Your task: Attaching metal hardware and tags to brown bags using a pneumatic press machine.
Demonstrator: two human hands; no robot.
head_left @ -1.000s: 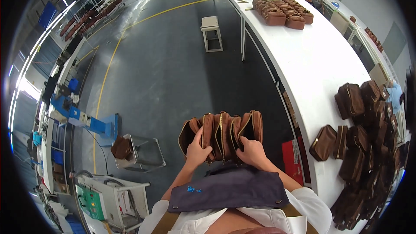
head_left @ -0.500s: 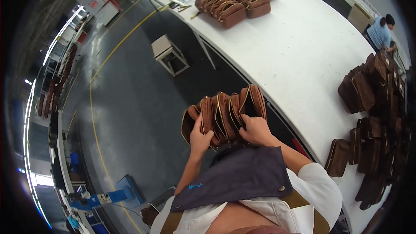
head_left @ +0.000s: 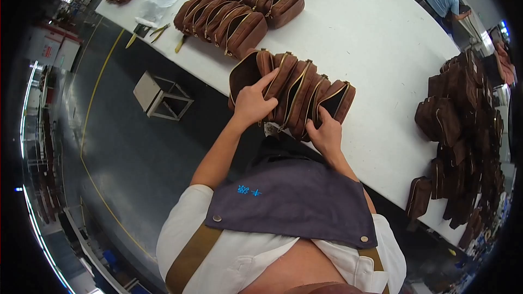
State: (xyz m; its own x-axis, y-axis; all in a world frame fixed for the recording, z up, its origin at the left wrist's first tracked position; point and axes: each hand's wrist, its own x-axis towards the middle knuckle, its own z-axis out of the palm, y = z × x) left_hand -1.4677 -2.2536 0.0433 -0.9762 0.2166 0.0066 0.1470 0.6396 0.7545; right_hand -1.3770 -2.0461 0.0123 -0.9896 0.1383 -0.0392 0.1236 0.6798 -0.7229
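I have the row of brown pouches [head_left: 294, 90] between my hands at the near edge of the white counter [head_left: 370, 49]. My left hand [head_left: 253, 103] takes the left end, index finger and thumb spread across the pouches; my right hand [head_left: 327, 133] grips the right end, thumb and fingertips at a gaping zipped mouth. The undersides are hidden, so I can't tell whether the row touches the surface.

I judge it light, soft-walled and hardly fragile, but apt to sag mid-row; even pressure low on both end walls should suit, away from the zips.

The laid-out pouches [head_left: 220, 22] sit close beyond the left end. To the right, white surface stretches toward the dark pile of pouches [head_left: 452, 109], giving more room.
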